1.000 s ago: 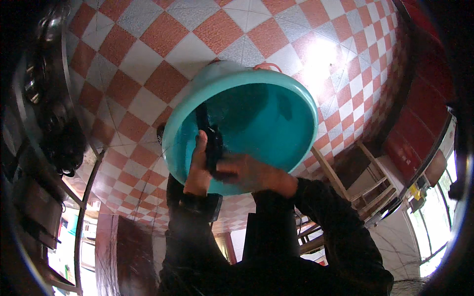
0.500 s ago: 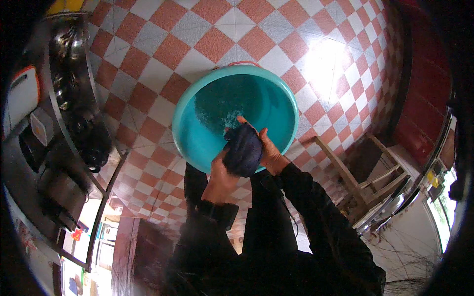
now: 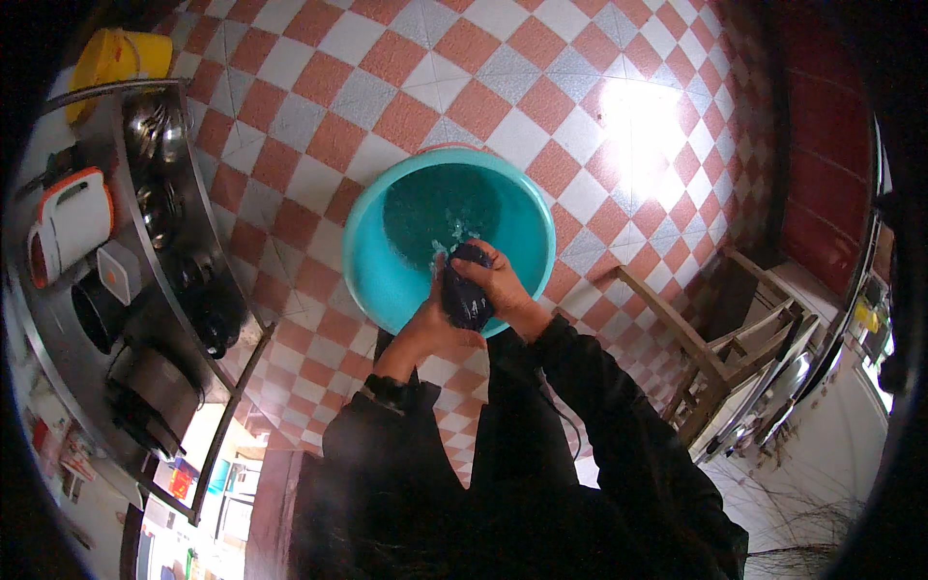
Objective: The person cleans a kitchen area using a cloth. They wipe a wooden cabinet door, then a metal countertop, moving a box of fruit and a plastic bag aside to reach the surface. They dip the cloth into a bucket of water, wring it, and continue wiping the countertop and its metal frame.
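A bunched dark navy cloth, wet and shiny, is squeezed between my two hands over the near part of a round turquoise basin. My left hand presses it from the left and below, its fingers partly hidden. From the right, my right hand wraps its fingers over the top of the cloth. Water lies in the basin, with splashes showing just beyond my fingers. The basin stands on the floor in front of my legs.
A metal rack at the left holds pots, bowls and a white cutting board with an orange edge. Behind it is a yellow bucket. A wooden frame stands at the right on the red-and-white checked tile floor.
The cloth is squeezed into a narrower, shinier bundle. My right hand has turned and closed over its top. The view has shifted, so the rack and yellow bucket show more.
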A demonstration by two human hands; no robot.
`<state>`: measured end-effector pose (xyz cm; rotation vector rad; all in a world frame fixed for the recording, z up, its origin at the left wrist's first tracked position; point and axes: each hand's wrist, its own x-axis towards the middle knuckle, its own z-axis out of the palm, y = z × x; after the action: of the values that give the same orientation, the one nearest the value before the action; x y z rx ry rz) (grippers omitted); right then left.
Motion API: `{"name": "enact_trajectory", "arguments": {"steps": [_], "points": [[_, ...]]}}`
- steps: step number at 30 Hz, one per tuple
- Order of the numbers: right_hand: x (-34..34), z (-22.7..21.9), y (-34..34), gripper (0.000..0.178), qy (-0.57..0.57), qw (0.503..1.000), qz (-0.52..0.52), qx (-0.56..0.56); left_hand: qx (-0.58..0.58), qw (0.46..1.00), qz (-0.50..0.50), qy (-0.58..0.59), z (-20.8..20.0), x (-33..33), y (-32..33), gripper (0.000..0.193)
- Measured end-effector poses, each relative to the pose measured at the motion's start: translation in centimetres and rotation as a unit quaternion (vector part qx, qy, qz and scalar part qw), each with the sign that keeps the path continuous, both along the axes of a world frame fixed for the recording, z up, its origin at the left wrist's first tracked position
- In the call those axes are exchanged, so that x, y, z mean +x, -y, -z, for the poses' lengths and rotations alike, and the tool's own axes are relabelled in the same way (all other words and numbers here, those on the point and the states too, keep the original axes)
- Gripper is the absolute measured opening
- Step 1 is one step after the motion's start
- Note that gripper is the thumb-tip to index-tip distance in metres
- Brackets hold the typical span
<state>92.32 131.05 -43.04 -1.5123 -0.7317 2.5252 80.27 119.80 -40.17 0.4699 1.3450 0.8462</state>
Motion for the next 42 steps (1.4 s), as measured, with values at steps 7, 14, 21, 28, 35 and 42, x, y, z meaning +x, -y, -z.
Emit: {"name": "enact_trajectory", "arguments": {"steps": [7,14,21,28,35,42], "points": [[-0.6,-2.1,-0.6,0.045,0.038,0.998,-0.012,-0.057,-0.034,0.98,0.156,-0.116,-3.7,-0.2,-1.9,0.128],[0.4,-5.1,-2.3,0.063,-0.025,0.992,-0.117,0.032,-0.05,0.994,0.084,-0.052,-5.5,-1.2,-1.3,0.079],[0.9,-9.5,-2.3,0.089,-0.363,0.928,-0.012,-0.079,-0.093,0.898,-0.111,0.415,-9.8,-3.3,-0.4,0.068],[-0.9,-13.0,-1.5,0.044,-0.302,0.953,-0.011,0.008,-0.05,0.884,-0.098,0.455,-11.9,-3.4,0.0,0.065],[-1.8,-14.3,-1.0,0.028,-0.146,0.982,-0.005,0.119,-0.139,0.968,-0.021,0.209,-16.6,-2.6,-1.8,0.051],[-2.9,-12.5,-0.4,0.035,-0.002,0.987,-0.05,0.153,-0.055,0.998,0.007,-0.034,-9.4,0.0,-0.6,0.052]]}}
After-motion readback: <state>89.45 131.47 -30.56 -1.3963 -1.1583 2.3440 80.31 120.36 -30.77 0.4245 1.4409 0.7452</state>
